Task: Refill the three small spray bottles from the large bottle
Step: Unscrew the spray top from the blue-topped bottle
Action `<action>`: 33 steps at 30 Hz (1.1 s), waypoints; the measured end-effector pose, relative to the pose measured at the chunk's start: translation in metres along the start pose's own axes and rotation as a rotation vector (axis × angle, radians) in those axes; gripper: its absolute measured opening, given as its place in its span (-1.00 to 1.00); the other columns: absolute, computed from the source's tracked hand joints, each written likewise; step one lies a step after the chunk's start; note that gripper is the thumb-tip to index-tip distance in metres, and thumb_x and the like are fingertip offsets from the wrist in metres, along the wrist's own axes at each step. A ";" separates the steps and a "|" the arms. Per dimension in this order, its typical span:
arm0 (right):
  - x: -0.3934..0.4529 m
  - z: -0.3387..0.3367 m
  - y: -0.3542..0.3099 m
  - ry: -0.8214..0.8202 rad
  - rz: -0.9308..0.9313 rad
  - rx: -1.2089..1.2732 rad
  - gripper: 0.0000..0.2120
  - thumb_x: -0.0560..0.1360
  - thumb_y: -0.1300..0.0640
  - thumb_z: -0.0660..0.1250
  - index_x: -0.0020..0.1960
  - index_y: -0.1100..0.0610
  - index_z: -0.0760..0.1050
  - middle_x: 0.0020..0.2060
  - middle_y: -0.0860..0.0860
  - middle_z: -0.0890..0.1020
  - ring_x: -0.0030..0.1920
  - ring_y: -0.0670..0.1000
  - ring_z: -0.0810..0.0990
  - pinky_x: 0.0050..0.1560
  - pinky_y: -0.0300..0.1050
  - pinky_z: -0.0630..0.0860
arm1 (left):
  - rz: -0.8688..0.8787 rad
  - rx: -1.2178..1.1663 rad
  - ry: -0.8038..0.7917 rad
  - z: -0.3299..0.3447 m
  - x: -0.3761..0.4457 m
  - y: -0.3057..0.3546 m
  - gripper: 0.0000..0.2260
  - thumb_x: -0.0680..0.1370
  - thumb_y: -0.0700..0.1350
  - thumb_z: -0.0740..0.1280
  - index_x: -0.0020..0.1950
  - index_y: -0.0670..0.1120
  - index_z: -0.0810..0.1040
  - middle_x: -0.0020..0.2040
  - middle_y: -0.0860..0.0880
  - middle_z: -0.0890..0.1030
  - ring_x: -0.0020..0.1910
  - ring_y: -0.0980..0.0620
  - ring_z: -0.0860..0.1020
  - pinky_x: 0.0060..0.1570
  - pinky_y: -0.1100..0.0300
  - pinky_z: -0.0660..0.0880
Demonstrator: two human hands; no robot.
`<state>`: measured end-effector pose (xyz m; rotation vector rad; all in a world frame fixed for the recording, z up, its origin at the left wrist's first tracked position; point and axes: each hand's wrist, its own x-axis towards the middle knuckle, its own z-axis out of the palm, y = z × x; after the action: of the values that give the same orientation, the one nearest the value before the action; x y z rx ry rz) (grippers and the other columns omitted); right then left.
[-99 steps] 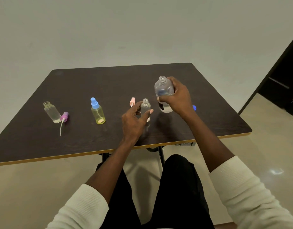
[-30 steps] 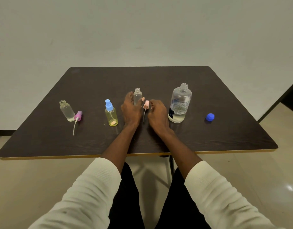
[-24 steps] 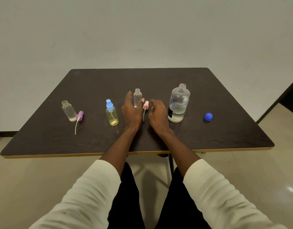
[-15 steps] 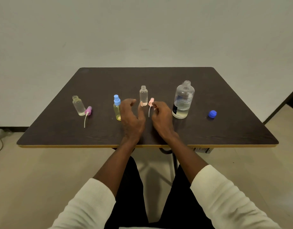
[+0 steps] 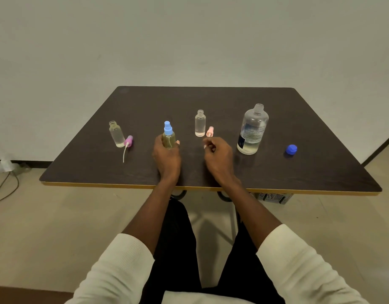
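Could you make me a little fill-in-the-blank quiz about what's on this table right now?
1. The left hand grips the small bottle with the ____ spray top.
2. The large bottle stands open; its blue cap lies on its ____ side.
3. The pink spray top lies beside the ____ small bottle.
Missing words: blue; right; middle

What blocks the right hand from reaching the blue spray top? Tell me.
Nothing visible does. The right hand hovers beside the left hand, which grips the yellow bottle; bare table lies between it and the blue spray top.
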<state>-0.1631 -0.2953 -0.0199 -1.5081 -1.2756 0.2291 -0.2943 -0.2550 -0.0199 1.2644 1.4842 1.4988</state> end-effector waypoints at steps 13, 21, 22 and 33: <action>-0.007 -0.020 0.003 -0.457 0.277 0.624 -0.54 0.49 0.18 0.44 0.36 0.17 0.47 0.08 0.09 0.68 0.03 0.05 0.66 0.11 0.04 0.58 | -0.051 -0.399 -0.602 -0.001 -0.006 0.015 -0.81 0.58 -0.12 0.40 0.18 -0.13 0.62 0.05 -0.06 0.72 0.00 0.01 0.68 0.04 0.14 0.61; 0.003 -0.035 0.003 -0.736 0.457 0.822 -0.65 0.55 0.29 0.31 0.30 0.39 0.43 0.07 0.33 0.61 -0.02 0.18 0.62 0.01 -0.07 0.59 | -0.201 -0.677 -0.812 -0.003 0.024 0.023 -0.78 0.69 -0.20 0.19 0.27 -0.23 0.54 0.17 -0.21 0.68 0.21 -0.12 0.64 0.19 0.05 0.60; 0.002 -0.034 0.002 -0.729 0.450 0.808 -0.66 0.55 0.30 0.31 0.29 0.40 0.43 0.07 0.32 0.61 -0.03 0.18 0.63 -0.01 -0.08 0.59 | -0.206 -0.667 -0.802 -0.001 0.024 0.023 -0.79 0.68 -0.21 0.21 0.24 -0.23 0.56 0.13 -0.20 0.70 0.17 -0.11 0.66 0.18 0.05 0.61; -0.004 -0.021 0.005 -0.529 0.398 0.641 -0.74 0.44 0.29 0.46 0.12 0.27 0.58 -0.18 0.08 0.68 -0.14 0.05 0.64 0.08 0.01 0.58 | -0.213 -0.499 -0.441 0.017 0.024 0.028 -0.87 0.48 -0.21 0.52 0.00 -0.18 0.67 -0.13 -0.09 0.73 -0.10 -0.02 0.71 -0.01 0.06 0.64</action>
<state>-0.1465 -0.3098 -0.0177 -1.1452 -1.1201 1.2415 -0.2813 -0.2308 0.0096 1.0090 0.8576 1.2412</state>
